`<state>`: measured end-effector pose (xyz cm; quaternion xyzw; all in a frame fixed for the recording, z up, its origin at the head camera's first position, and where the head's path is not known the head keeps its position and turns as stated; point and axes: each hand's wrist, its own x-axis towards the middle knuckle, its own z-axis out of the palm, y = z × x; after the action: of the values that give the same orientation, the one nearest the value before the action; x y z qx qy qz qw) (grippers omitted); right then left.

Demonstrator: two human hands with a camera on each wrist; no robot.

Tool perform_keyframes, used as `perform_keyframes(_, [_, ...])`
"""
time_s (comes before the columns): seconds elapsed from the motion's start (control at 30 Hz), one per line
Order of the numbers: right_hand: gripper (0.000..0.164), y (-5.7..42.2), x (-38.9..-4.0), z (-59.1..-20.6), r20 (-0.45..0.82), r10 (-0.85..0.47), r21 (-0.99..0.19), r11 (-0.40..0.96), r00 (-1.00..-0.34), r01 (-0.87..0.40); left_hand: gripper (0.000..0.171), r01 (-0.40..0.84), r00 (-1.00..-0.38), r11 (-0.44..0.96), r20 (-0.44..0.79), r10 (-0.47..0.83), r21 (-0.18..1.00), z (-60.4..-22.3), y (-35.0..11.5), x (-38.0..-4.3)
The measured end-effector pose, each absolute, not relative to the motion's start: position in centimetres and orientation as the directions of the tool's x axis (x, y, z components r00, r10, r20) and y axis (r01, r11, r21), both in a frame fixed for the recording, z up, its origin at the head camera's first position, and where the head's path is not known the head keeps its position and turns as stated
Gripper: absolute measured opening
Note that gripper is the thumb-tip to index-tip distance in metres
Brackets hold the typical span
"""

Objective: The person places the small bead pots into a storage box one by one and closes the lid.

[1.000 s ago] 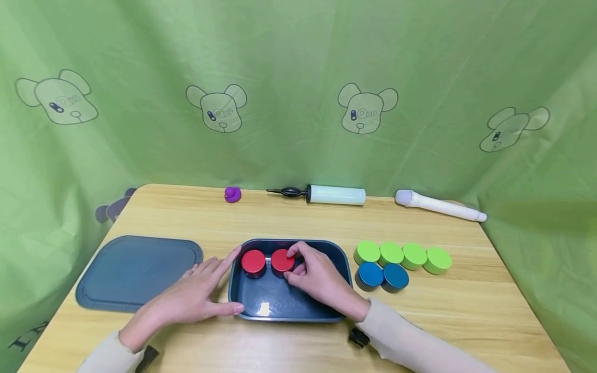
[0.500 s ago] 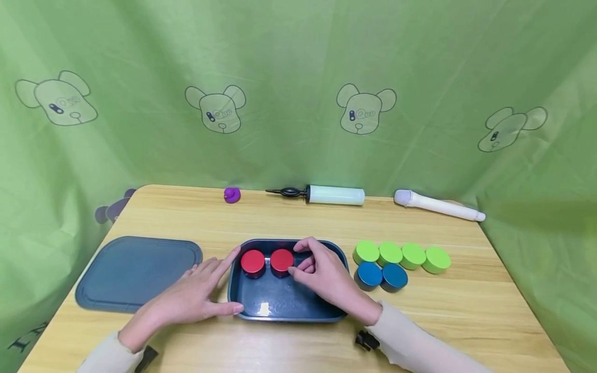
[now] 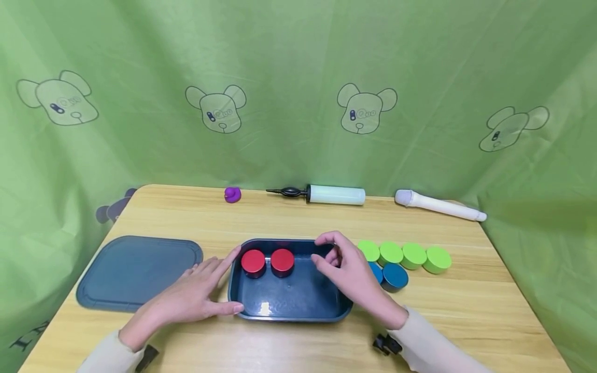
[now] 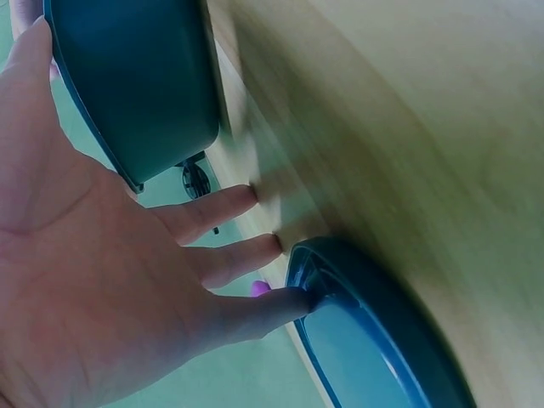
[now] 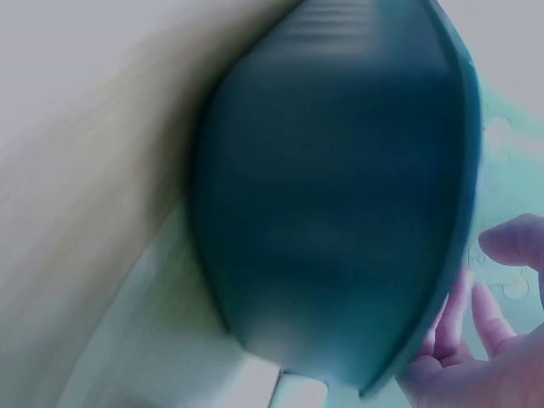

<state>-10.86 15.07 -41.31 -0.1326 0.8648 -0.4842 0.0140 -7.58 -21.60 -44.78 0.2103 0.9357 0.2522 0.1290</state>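
Observation:
Two red round tins (image 3: 254,263) stand side by side at the back left inside a dark blue tray (image 3: 289,317). My left hand (image 3: 196,295) is spread at the tray's left side, index fingertip and thumb touching its rim; in the left wrist view its other fingers (image 4: 242,257) reach down beside the tray lid (image 4: 374,340). Over the tray's right end hovers my right hand (image 3: 347,267), thumb and index finger apart with nothing between them. It partly hides one of two blue tins (image 3: 395,277) and a bit of the row of green tins (image 3: 414,256).
A flat blue-grey lid (image 3: 140,272) lies left of the tray. Along the table's back edge are a purple rubber duck (image 3: 232,195), a hand pump (image 3: 336,195) and a white microphone (image 3: 440,205). A green curtain (image 3: 289,62) hangs behind.
My right hand has let go of the right-hand red tin and moved right, to the tray's right end. Both red tins stay in place, and my left hand keeps still.

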Motion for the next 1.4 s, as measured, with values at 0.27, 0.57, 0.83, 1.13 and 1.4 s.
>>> perform_keyframes(0.27, [0.027,17.5,-10.2,-40.8,0.137,-0.192,-0.853,0.476,-0.972,-0.215,0.113,0.327,-0.878,0.789,-0.141,0.457,0.520,-44.6,-21.6,-7.6])
perform_keyframes(0.57, [0.024,20.0,-9.4,-41.3,0.147,-0.117,-0.866,0.464,-0.982,-0.185,0.112,0.323,-0.877,0.791,-0.150,0.456,0.519,-44.7,-21.6,-7.4])
perform_keyframes(0.83, [0.024,22.7,-8.6,-41.5,0.177,-0.075,-0.863,0.468,-0.981,-0.191,0.112,0.321,-0.878,0.796,-0.154,0.453,0.513,-44.4,-21.5,-7.5])
perform_keyframes(1.13, [0.028,26.3,-7.8,-42.9,0.163,0.006,-0.835,0.534,-0.987,-0.135,0.113,0.331,-0.877,0.799,-0.151,0.457,0.502,-44.4,-21.6,-7.6])
perform_keyframes(1.4, [0.033,28.3,-6.9,-43.8,0.112,0.045,-0.796,0.602,-0.993,-0.062,0.112,0.316,-0.876,0.804,-0.171,0.451,0.504,-44.4,-21.6,-7.7])
